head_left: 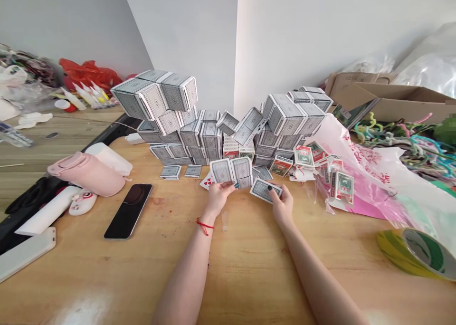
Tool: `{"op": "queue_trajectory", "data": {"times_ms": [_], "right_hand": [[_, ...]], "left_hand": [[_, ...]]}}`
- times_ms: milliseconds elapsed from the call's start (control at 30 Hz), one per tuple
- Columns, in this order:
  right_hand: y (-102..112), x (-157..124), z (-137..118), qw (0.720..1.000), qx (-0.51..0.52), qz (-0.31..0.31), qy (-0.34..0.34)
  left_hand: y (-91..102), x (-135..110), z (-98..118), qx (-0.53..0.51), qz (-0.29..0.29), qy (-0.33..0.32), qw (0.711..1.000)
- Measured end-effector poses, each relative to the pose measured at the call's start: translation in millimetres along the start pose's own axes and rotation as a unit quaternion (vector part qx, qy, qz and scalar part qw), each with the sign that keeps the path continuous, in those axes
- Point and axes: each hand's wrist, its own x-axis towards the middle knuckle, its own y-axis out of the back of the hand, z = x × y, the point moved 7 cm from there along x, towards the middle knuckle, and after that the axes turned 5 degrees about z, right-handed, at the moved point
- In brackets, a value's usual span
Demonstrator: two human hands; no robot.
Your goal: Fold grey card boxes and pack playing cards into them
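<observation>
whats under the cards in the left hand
A face-up playing card with red pips lies on the wooden table, partly tucked beneath them; the left hand and those cards hide the rest of it.

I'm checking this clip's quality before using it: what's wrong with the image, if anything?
In the head view, white glare lies on the wooden table near the bottom edge; the clear plastic item at far left looks blurred; the wide lens warps the scene towards its edges; the playing cards at centre stay fairly sharp.
</observation>
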Motion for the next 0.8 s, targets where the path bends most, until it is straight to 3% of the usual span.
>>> {"op": "queue_trajectory", "data": {"times_ms": [133, 267, 367, 433, 500, 567, 633, 700, 800], "right_hand": [[2.9, 7.0, 6.8, 0.995, -0.093, 0.032, 0.024], [5.3, 2.9, -14.6, 0.983, -0.097, 0.085, 0.132], [3.9, -4.2, -26.6, 0.982, -0.077, 0.087, 0.147], [-2.3, -6.4, -23.0, 0.995, -0.028, 0.050, 0.085], [-21.1, -10.3, -11.1, 0.997, 0.047, -0.057, -0.032], [-42.4, -19.1, -3.3, 0.971, 0.109, -0.170, -0.131], [-56.2, -26.4, -2.3, 0.943, 0.151, -0.233, -0.182], [-62.4, -28.7, -3.8, 0.931, 0.182, -0.248, -0.197], [-66.1, -28.4, -3.6, 0.926, 0.213, -0.238, -0.201]], "left_hand": [[0.3, -7.2, 21.6, -0.033, -0.033, -0.110, 0.993], [-4.6, -15.8, 33.0, -0.004, -0.068, -0.152, 0.986], [-8.3, -18.9, 37.9, 0.052, -0.083, -0.169, 0.981], [-10.4, -18.6, 37.0, 0.068, -0.094, -0.157, 0.981], [-12.7, -17.7, 33.3, 0.077, -0.107, -0.138, 0.982], [-14.3, -16.9, 27.6, 0.071, -0.120, -0.117, 0.983], [-14.2, -15.8, 20.2, 0.047, -0.129, -0.091, 0.986], [-10.3, -13.6, 12.9, 0.018, -0.116, -0.061, 0.991], [4.6, -10.1, 10.0, -0.063, -0.037, -0.032, 0.997]]}}
